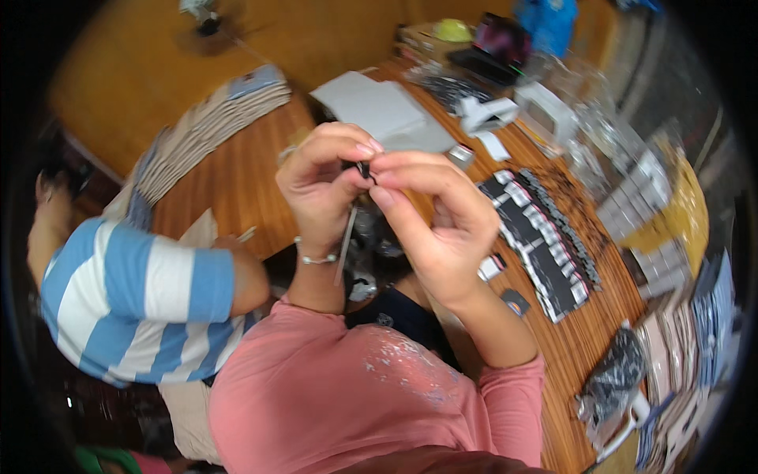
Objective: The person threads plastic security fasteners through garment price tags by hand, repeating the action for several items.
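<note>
My left hand [320, 186] and my right hand [446, 225] are raised close together in front of my chest. Between their fingertips is a small black piece [364, 168], pinched from both sides; its kind is too small to make out. A thin pale strip [346, 246] hangs down below my left fingers, and where its top end goes is hidden. To the right of my right hand, black-and-white flat pieces [533, 249] lie in rows on the wooden table [588, 340], with a line of small black parts [559, 225] alongside.
At my left sits a person in a striped shirt [150, 276]. Folded beige cloth pieces [209, 118] line the far left table edge. Beyond my hands lie grey-white sheets [387, 110] and a white open box [545, 114]. Several small grey boxes [639, 197] and a black-filled bag [612, 367] are at right.
</note>
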The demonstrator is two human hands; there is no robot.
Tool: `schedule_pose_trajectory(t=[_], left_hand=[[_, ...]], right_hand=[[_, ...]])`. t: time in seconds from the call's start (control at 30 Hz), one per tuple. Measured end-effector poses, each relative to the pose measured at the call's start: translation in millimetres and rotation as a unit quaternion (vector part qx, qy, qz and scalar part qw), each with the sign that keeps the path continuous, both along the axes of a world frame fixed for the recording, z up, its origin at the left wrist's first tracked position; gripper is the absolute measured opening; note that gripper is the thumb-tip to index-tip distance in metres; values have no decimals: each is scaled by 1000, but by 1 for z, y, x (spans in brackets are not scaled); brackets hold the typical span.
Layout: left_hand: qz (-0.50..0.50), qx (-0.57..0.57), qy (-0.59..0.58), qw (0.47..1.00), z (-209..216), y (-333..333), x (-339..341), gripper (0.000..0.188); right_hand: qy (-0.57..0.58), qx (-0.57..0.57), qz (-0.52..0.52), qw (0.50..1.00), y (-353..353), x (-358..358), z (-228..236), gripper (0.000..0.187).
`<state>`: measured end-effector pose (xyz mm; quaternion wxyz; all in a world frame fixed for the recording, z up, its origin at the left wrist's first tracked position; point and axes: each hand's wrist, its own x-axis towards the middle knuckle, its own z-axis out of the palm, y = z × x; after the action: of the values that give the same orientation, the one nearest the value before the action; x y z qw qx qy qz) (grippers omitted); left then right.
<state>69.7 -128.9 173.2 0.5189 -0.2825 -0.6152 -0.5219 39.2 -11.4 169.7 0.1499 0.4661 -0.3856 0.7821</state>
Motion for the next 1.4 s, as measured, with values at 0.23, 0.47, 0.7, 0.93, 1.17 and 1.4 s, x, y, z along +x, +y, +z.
schedule_pose_trajectory(t=[0.23,0.47,0.7,0.93,1.17,1.4], left_hand=[[-140,94,-135,976,-48,-21,-64,19],[-230,175,-209,935,-86,-29,-132,22],[-369,330,-347,796,-92,-70,-308,12],[-336,387,-473,716,-148,-143,-494,27],[-198,354,-545,734,-186,-154,-570,39],[-187,279,-575,746,-175,-174,-579,29]], right_hand=[[-14,239,-136,961,48,-82,-37,11],[-165,377,-98,906,54,-219,-80,12],[-232,421,-30,876,7,-331,-130,9],[-232,493,19,838,8,-317,-106,17],[-279,463,36,841,47,-290,-101,14],[-300,460,62,834,56,-279,-107,13]])
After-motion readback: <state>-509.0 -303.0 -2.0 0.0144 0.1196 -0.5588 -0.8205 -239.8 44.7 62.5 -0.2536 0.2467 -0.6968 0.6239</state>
